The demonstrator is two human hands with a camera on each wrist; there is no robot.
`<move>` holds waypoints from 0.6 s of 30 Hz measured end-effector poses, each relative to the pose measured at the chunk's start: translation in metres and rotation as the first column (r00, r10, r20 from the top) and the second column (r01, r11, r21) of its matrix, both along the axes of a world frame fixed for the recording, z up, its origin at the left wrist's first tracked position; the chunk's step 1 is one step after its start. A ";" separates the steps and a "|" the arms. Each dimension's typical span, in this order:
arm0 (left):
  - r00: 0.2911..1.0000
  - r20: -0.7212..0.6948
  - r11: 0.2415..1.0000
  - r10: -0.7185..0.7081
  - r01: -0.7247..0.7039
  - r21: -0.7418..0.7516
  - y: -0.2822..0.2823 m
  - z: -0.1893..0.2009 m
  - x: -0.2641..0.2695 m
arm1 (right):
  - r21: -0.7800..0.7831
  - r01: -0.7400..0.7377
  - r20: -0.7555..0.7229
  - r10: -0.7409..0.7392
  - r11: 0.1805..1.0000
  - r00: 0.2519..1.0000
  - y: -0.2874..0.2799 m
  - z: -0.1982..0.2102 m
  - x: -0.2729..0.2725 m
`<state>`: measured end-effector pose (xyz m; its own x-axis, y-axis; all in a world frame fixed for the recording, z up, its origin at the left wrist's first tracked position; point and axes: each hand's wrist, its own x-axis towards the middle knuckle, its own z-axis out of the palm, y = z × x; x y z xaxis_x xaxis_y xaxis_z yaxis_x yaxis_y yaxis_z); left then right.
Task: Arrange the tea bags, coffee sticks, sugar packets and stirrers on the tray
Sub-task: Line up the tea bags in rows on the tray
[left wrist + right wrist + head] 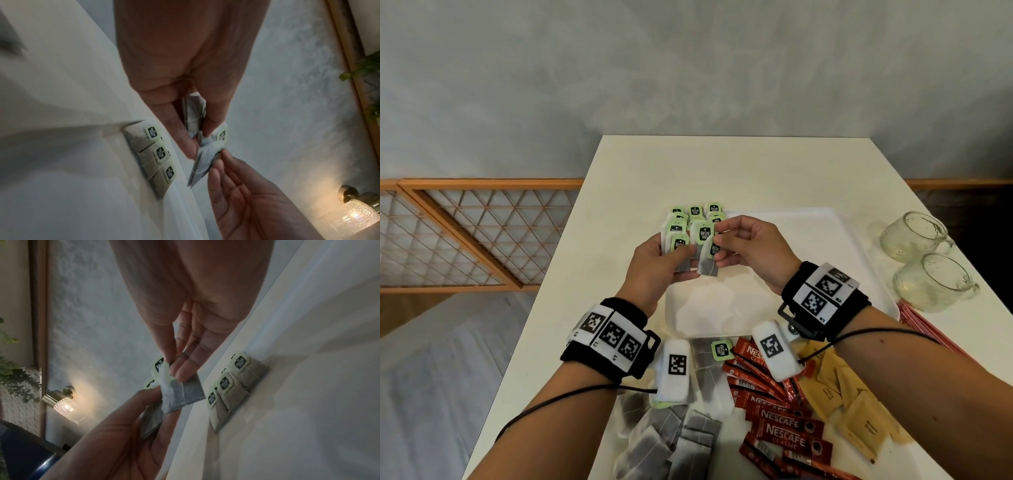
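Grey plaster wall and a wooden lattice rail stand behind a white worktop [722,164] that fills the middle of the head view.

At the centre of that view, above the upper left corner of the tray [808,222], the two hands meet. The left hand [657,263] grips a small stack of tea bags [677,245] between thumb and curled fingers, probably as a supply held close to the place of work. The right hand [750,250] pinches one tea bag [708,261] by its upper part, near the green tag, while the grey pouch hangs down. In the left wrist view this bag [205,155] touches the stack, so I judge it is being separated from it and not yet laid.

Just behind the hands, at the tray's upper left corner, a group of tea bags [697,214] already lies in overlapping rows with the tags facing up, so that each label can be read. The right wrist view shows three of them [232,389] side by side against the tray's edge.

Further out, in the lower part of the head view, loose tea bags [688,438], red coffee sticks [784,425] and brown sugar packets [859,411] wait on the worktop, off the tray. Red stirrers [928,329] lie at the right, beside two glass mugs [921,260]. Most of the task seems not done yet.
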<state>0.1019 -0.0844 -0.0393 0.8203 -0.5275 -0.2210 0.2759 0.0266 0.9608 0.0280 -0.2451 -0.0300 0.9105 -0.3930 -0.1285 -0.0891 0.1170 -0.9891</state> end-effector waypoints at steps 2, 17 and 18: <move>1.000 0.003 1.000 0.014 -0.014 0.000 0.000 0.000 0.000 | -0.016 -0.006 -0.005 0.005 1.000 1.000 -0.001 -0.001 0.001; 0.966 0.092 0.967 0.241 -0.248 0.064 0.034 0.001 0.039 | -0.489 -0.317 -0.329 0.166 0.813 0.930 0.011 -0.020 0.062; 0.967 0.091 0.967 0.238 -0.245 0.067 0.034 0.000 0.038 | -0.547 -0.312 -0.332 0.141 0.777 0.933 0.013 -0.021 0.068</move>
<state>0.1399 -0.0503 -0.0391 0.9383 -0.2954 -0.1801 0.1908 0.0075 0.9816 0.0955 -0.2324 -0.0514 0.9487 -0.2557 -0.1861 -0.2985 -0.5292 -0.7943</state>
